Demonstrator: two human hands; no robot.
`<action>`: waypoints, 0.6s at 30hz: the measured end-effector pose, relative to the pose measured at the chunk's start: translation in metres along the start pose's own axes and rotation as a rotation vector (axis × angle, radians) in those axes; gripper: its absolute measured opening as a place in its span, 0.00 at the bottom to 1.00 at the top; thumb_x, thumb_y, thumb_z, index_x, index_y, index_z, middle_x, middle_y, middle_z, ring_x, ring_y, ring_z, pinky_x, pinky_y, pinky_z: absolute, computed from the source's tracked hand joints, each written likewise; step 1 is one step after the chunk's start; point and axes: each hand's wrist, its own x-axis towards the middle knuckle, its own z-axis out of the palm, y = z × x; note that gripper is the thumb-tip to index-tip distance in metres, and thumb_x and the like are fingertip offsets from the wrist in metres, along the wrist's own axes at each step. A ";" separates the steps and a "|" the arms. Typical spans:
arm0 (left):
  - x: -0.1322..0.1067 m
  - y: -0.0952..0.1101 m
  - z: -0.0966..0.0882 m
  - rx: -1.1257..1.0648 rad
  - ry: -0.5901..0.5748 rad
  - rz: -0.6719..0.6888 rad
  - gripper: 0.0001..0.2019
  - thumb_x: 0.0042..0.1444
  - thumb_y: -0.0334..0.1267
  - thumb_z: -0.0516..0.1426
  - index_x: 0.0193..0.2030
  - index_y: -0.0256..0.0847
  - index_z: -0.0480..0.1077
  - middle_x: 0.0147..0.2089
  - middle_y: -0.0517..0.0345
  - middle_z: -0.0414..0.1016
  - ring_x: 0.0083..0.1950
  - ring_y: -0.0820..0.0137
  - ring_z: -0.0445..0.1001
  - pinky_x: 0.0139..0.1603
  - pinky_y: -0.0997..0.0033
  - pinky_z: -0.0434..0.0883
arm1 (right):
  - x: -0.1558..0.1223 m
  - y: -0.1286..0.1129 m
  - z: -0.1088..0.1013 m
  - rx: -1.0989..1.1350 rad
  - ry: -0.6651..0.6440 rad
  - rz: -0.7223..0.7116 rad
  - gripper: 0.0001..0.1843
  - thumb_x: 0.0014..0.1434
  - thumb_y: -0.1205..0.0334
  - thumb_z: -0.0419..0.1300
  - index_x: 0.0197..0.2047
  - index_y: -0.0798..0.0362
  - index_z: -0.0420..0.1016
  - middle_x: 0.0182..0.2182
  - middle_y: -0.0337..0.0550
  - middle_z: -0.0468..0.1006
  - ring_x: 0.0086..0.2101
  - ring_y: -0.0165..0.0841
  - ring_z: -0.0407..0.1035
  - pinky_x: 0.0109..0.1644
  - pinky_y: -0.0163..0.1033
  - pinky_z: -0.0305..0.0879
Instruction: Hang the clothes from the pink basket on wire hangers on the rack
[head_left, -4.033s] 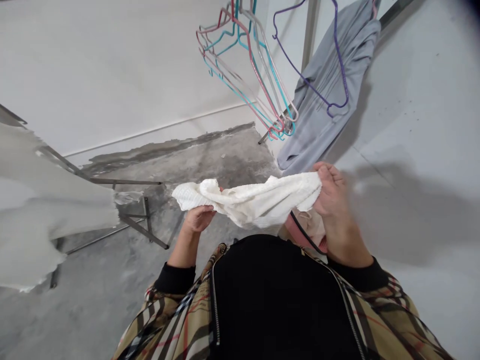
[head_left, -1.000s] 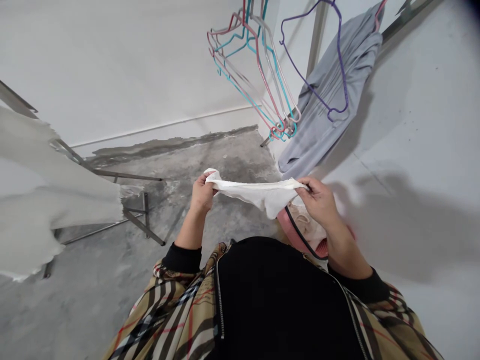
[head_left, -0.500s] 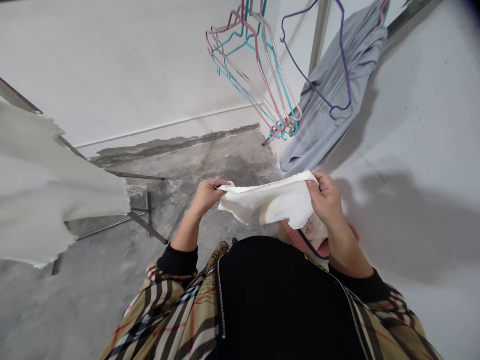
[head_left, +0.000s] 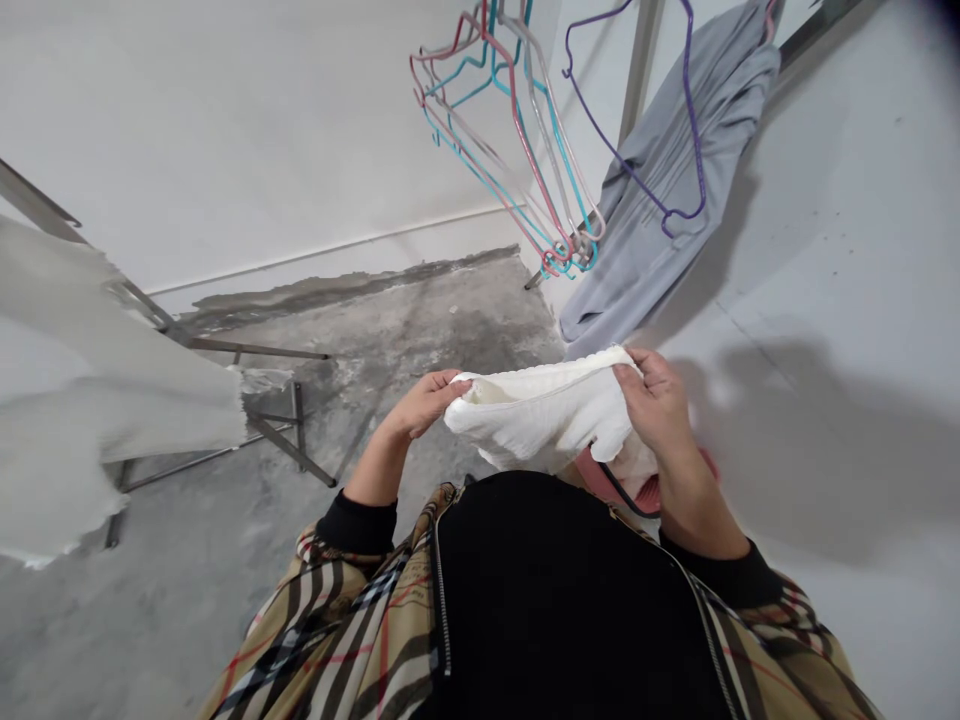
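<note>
White garment [head_left: 536, 425], one, spread mid-air between two hands.
Left hand [head_left: 424, 402] and right hand [head_left: 658, 402]: grip pinching opposite ends (cut hard to make out); a slipped pinch could drop it onto the grey floor [head_left: 420, 320].

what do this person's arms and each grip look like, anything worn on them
The left grip and right grip are ungloved. The forearms are partly bare above the wrists, down to a plain black left cuff and right cuff. The sleeves are tan plaid with black, white and red stripes.
</note>
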 end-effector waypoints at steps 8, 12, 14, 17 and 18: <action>0.009 -0.012 -0.008 0.580 0.532 0.190 0.11 0.49 0.37 0.57 0.38 0.40 0.78 0.32 0.55 0.74 0.30 0.70 0.66 0.33 0.72 0.64 | -0.006 -0.011 -0.001 -0.059 0.007 -0.083 0.09 0.58 0.55 0.57 0.38 0.50 0.72 0.32 0.40 0.77 0.32 0.33 0.72 0.36 0.38 0.69; 0.004 -0.004 0.002 0.044 0.603 0.196 0.15 0.48 0.45 0.59 0.40 0.39 0.75 0.36 0.54 0.75 0.33 0.71 0.69 0.36 0.71 0.68 | -0.006 -0.007 -0.002 -0.056 -0.145 -0.059 0.09 0.61 0.56 0.56 0.40 0.50 0.72 0.32 0.39 0.77 0.31 0.32 0.72 0.32 0.35 0.68; -0.002 0.003 0.008 -0.238 0.563 0.171 0.16 0.45 0.46 0.62 0.39 0.39 0.73 0.38 0.55 0.75 0.36 0.71 0.72 0.40 0.70 0.70 | -0.005 -0.003 -0.002 -0.092 -0.316 -0.065 0.10 0.61 0.57 0.55 0.41 0.51 0.73 0.33 0.40 0.78 0.32 0.32 0.72 0.33 0.35 0.69; -0.012 0.014 0.015 -0.447 0.506 0.094 0.18 0.40 0.42 0.65 0.39 0.40 0.72 0.36 0.58 0.75 0.35 0.72 0.73 0.38 0.71 0.71 | -0.004 0.001 -0.001 -0.212 -0.582 -0.105 0.09 0.61 0.58 0.56 0.38 0.52 0.75 0.30 0.38 0.79 0.30 0.31 0.72 0.32 0.33 0.68; -0.016 0.018 0.017 -0.472 0.491 0.068 0.18 0.39 0.42 0.66 0.38 0.40 0.71 0.34 0.59 0.74 0.33 0.72 0.72 0.36 0.72 0.71 | -0.003 0.001 0.000 -0.239 -0.607 -0.130 0.09 0.61 0.58 0.57 0.35 0.52 0.76 0.28 0.37 0.79 0.28 0.30 0.71 0.31 0.33 0.68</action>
